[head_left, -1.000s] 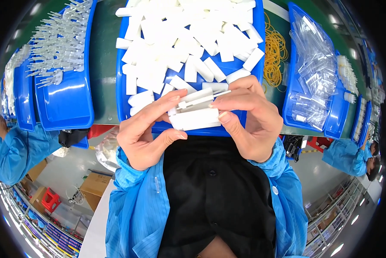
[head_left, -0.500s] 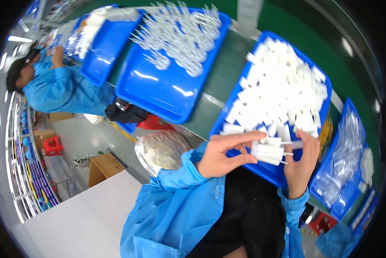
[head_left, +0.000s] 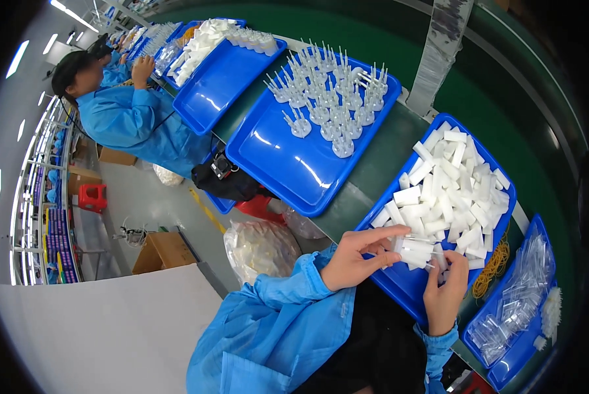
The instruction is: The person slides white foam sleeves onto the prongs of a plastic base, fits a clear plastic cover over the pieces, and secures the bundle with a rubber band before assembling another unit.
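My left hand (head_left: 355,261) grips a clear plastic base with thin prongs, held on its side above the near tray. White cylindrical sleeves (head_left: 414,251) sit on several of its prongs, whose tips point right. At those tips, the bent fingers of my right hand (head_left: 447,289) close around another white sleeve (head_left: 439,261), partly hidden by the fingers. Below both hands lies a blue tray (head_left: 399,299) heaped with loose white sleeves (head_left: 449,190) toward its far end.
To the left, a blue tray (head_left: 275,167) holds several upright clear pronged bases (head_left: 337,98). Yellow rubber bands (head_left: 491,269) and a tray of clear plastic pieces (head_left: 518,295) lie at right. A co-worker (head_left: 124,111) in blue sits farther left. A grey-green pillar (head_left: 442,52) rises behind the trays.
The view has shifted, so the trays appear lower and farther right. My right hand's fingers, spread beside the prong tips before, have now closed in around a sleeve there. My left hand keeps its grip.
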Demonstrator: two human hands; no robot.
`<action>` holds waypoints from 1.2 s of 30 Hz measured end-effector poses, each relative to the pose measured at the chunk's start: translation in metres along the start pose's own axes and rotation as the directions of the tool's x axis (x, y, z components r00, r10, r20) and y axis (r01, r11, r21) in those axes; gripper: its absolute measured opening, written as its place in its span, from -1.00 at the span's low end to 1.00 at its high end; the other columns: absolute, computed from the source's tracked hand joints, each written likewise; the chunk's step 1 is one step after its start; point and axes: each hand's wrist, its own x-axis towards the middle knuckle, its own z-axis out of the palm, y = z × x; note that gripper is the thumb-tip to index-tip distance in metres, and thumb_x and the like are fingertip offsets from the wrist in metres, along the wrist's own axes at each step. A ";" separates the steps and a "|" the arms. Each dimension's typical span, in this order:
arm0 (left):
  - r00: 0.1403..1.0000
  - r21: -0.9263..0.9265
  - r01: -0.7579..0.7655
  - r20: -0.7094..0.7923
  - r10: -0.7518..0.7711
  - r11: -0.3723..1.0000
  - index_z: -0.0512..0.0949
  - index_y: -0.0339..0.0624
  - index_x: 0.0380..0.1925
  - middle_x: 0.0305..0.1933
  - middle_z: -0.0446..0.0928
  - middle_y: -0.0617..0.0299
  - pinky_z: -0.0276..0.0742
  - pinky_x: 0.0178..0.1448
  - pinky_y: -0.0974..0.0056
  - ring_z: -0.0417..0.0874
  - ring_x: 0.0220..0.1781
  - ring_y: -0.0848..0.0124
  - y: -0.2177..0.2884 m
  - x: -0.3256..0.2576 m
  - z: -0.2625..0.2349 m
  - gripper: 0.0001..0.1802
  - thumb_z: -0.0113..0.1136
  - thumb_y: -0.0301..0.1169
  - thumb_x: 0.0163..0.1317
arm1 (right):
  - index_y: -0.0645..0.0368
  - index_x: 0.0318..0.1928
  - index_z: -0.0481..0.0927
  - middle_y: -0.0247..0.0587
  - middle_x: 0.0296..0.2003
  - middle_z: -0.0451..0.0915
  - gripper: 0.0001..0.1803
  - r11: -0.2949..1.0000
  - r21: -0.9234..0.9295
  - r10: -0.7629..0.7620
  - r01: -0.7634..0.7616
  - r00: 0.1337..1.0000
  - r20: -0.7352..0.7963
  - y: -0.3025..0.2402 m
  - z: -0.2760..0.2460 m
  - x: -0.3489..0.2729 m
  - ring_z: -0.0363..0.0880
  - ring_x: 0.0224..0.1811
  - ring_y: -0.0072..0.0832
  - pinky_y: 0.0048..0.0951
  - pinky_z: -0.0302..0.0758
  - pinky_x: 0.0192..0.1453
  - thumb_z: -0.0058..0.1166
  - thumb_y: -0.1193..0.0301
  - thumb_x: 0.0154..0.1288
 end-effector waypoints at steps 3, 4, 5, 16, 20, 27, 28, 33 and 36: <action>0.999 -0.028 -0.034 -0.003 0.034 0.999 0.39 -0.36 0.01 -0.01 0.46 0.03 0.50 -0.18 0.44 0.50 -0.31 0.52 0.004 0.003 0.002 -0.57 0.09 -0.66 0.07 | 0.32 -0.24 0.39 -0.01 -0.32 0.42 -0.79 0.995 -0.046 -0.095 0.091 0.990 -0.105 0.002 0.000 0.001 0.39 -0.29 -0.13 -0.33 0.33 -0.20 0.03 0.59 0.06; 0.999 -0.022 -0.035 -0.006 0.035 0.999 0.39 -0.36 0.01 -0.01 0.46 0.03 0.50 -0.18 0.44 0.50 -0.31 0.52 0.003 0.002 0.002 -0.57 0.09 -0.66 0.07 | 0.31 -0.23 0.40 -0.03 -0.32 0.43 -0.79 0.998 -0.010 -0.056 0.056 0.988 -0.147 0.004 -0.003 -0.001 0.40 -0.31 -0.16 -0.35 0.34 -0.22 0.02 0.59 0.07; 1.000 -0.060 -0.013 0.025 0.014 0.998 0.38 -0.37 0.03 0.00 0.45 0.01 0.51 -0.20 0.43 0.51 -0.30 0.50 0.001 0.002 0.001 -0.57 0.07 -0.65 0.09 | 0.31 -0.23 0.41 -0.04 -0.33 0.44 -0.80 0.999 0.029 -0.016 0.022 0.982 -0.187 0.006 -0.006 -0.004 0.41 -0.33 -0.19 -0.38 0.34 -0.25 0.02 0.59 0.08; 0.994 -0.414 0.048 0.108 -0.004 0.909 0.39 -0.34 -0.05 0.09 0.36 -0.11 0.57 -0.32 0.38 0.59 -0.23 0.34 0.002 -0.001 0.010 -0.68 0.02 -0.57 0.15 | 0.29 -0.22 0.45 -0.26 -0.41 0.48 -0.86 0.797 0.585 0.323 -0.150 0.924 -0.204 0.021 -0.029 -0.034 0.42 -0.47 -0.66 -0.73 0.33 -0.36 -0.05 0.51 0.22; 0.994 -0.391 0.012 0.103 0.031 0.920 0.44 -0.33 -0.11 0.10 0.35 -0.13 0.56 -0.30 0.39 0.58 -0.26 0.38 -0.005 -0.005 0.014 -0.73 0.02 -0.58 0.15 | 0.29 -0.24 0.43 -0.28 -0.43 0.47 -0.88 0.761 0.638 0.300 -0.112 0.934 -0.193 0.026 -0.033 -0.041 0.41 -0.48 -0.67 -0.73 0.32 -0.37 -0.03 0.52 0.21; 0.991 -0.260 -0.070 0.089 0.095 0.963 0.50 -0.35 -0.17 0.12 0.34 -0.11 0.55 -0.18 0.40 0.57 -0.22 0.39 -0.009 -0.008 0.024 -0.76 0.07 -0.64 0.11 | 0.29 -0.20 0.46 -0.33 -0.46 0.43 -0.84 0.753 0.649 0.351 -0.110 0.901 -0.255 0.028 -0.034 -0.048 0.30 -0.52 -0.72 -0.74 0.22 -0.46 -0.09 0.49 0.25; 0.991 -0.260 -0.069 0.090 0.095 0.963 0.50 -0.35 -0.17 0.12 0.34 -0.11 0.55 -0.18 0.40 0.57 -0.22 0.39 -0.007 -0.009 0.026 -0.76 0.07 -0.64 0.11 | 0.31 -0.15 0.45 -0.35 -0.49 0.41 -0.81 0.746 0.659 0.347 -0.096 0.900 -0.263 0.029 -0.033 -0.048 0.27 -0.53 -0.73 -0.74 0.19 -0.48 -0.12 0.49 0.27; 0.999 -0.216 -0.012 0.038 0.020 0.976 0.44 -0.35 -0.07 0.17 0.30 -0.05 0.49 0.01 0.37 0.48 0.04 0.32 0.000 -0.011 0.034 -0.64 0.12 -0.66 0.06 | 0.30 -0.16 0.46 -0.33 -0.44 0.43 -0.82 0.737 0.669 0.340 -0.103 0.911 -0.235 0.030 -0.034 -0.051 0.30 -0.49 -0.72 -0.74 0.22 -0.44 -0.12 0.50 0.26; 0.996 -0.191 -0.040 0.076 0.055 0.981 0.40 -0.35 -0.02 0.18 0.29 -0.05 0.46 0.07 0.34 0.44 0.09 0.30 -0.006 -0.013 0.034 -0.58 0.13 -0.67 0.05 | 0.30 -0.18 0.47 -0.32 -0.42 0.44 -0.83 0.734 0.670 0.338 -0.109 0.915 -0.222 0.028 -0.034 -0.053 0.33 -0.48 -0.71 -0.73 0.24 -0.42 -0.10 0.50 0.25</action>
